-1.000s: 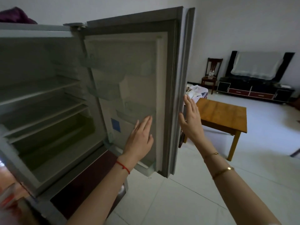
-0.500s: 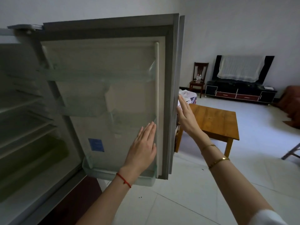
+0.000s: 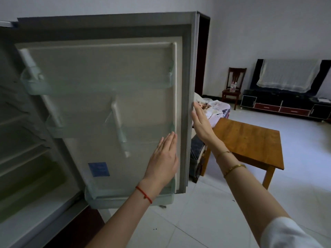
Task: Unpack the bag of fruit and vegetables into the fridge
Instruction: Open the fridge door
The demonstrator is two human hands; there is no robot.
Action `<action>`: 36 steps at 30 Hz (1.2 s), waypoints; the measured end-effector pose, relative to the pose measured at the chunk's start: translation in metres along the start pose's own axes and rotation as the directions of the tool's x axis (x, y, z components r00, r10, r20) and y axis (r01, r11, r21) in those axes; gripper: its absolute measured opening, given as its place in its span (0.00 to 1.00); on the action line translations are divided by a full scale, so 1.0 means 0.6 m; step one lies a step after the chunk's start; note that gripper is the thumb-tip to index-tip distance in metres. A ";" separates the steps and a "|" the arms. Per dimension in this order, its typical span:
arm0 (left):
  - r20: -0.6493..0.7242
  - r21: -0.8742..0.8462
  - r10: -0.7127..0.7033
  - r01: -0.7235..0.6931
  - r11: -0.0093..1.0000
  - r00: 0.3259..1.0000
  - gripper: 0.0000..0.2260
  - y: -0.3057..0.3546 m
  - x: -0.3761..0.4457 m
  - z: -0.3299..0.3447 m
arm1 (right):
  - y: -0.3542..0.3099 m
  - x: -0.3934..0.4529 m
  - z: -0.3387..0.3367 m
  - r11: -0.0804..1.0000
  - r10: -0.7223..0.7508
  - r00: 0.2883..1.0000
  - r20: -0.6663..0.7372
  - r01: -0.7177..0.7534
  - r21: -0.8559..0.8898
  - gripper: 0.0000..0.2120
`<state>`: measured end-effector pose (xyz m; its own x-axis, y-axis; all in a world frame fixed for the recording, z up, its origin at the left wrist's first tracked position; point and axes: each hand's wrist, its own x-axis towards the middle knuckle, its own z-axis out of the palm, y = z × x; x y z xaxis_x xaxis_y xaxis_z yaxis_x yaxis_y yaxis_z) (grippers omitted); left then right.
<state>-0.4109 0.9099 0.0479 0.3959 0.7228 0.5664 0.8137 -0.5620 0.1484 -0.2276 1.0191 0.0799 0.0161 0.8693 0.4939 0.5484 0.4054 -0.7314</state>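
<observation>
The fridge door (image 3: 111, 104) stands wide open, its inner side facing the camera, with clear door shelves (image 3: 96, 86) across it and a blue sticker (image 3: 98, 169) low on the panel. To the left of the door, the fridge (image 3: 26, 158) interior shows bare wire and glass shelves. The left hand (image 3: 163, 161) lies flat against the inner face of the door near its free edge, fingers straight and together, holding nothing; a red string (image 3: 144, 194) circles that wrist. The right hand (image 3: 201, 123) is also flat with straight fingers, its fingertips touching the outer edge of the door, gripping nothing; two gold bangles (image 3: 232, 167) sit on that wrist. Right of the door stands a wooden table (image 3: 250, 140) on a pale tiled floor (image 3: 206, 221). Beyond the table are a dark chair (image 3: 233, 86) and a low black TV cabinet (image 3: 286, 106) under a cloth-draped screen. A bag of fruit and vegetables cannot be made out.
</observation>
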 end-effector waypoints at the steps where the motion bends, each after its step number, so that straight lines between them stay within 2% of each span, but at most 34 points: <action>1: -0.009 -0.007 -0.020 0.020 1.000 1.000 0.27 0.001 0.010 0.007 | 0.008 0.015 0.002 1.000 -0.011 1.000 0.012 0.011 0.010 0.25; 5: -0.043 0.026 -0.090 0.091 0.995 0.995 0.27 0.004 0.055 0.039 | 0.040 0.070 0.007 0.998 -0.051 0.997 0.056 0.048 0.051 0.25; 16: -0.026 0.113 -0.243 0.244 0.963 0.970 0.27 0.001 0.136 0.099 | 0.083 0.172 0.011 0.992 -0.101 0.978 0.181 0.085 0.092 0.26; 20: -0.022 0.123 -0.294 0.294 0.948 0.956 0.27 0.003 0.152 0.107 | 0.105 0.208 0.020 0.990 -0.127 0.970 0.209 0.110 0.090 0.33; 24: -0.068 0.168 -0.358 0.365 0.916 0.931 0.28 0.003 0.153 0.110 | 0.135 0.243 0.035 0.989 -0.136 0.965 0.224 0.118 0.095 0.34; 32: -0.109 0.187 -0.424 0.437 0.880 0.899 0.28 0.009 0.139 0.097 | 0.133 0.229 0.027 0.979 -0.183 0.961 0.207 0.160 0.124 0.33; 36: -0.128 0.168 -0.442 0.458 0.873 0.888 0.28 0.015 0.125 0.076 | 0.100 0.169 -0.006 0.971 -0.224 0.962 0.155 0.208 0.115 0.29</action>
<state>-0.3546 0.9777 0.0550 -0.0626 0.8384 0.5414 0.9631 -0.0915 0.2530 -0.1903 1.1309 0.0878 -0.2369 0.7895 0.5663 0.4397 0.6069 -0.6621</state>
